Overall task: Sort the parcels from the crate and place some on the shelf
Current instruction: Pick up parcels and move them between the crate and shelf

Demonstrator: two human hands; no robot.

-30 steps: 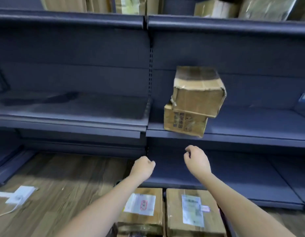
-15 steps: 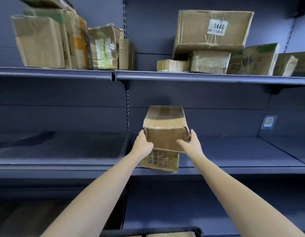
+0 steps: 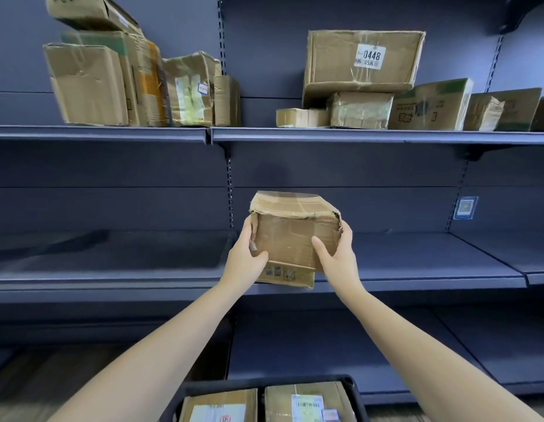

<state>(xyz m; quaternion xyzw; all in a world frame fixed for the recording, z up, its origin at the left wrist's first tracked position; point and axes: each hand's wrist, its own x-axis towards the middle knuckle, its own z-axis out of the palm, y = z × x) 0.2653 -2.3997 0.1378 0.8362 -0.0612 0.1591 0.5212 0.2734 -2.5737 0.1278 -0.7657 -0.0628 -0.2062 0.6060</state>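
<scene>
Both the left hand point(image 3: 245, 263) and right hand point(image 3: 337, 260) curl their fingers round the dented, crumpled brown cardboard parcel point(image 3: 295, 231) atop a flatter printed box point(image 3: 284, 274) on the dark blue shelf point(image 3: 417, 266); probably light, soft-walled, best gripped at its sides.

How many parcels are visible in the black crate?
2: a white-labelled brown cardboard parcel at the left of the black crate, a similar parcel at the right. More may lie beneath.

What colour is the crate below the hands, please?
The plastic crate is black, seen in the head view.
</scene>
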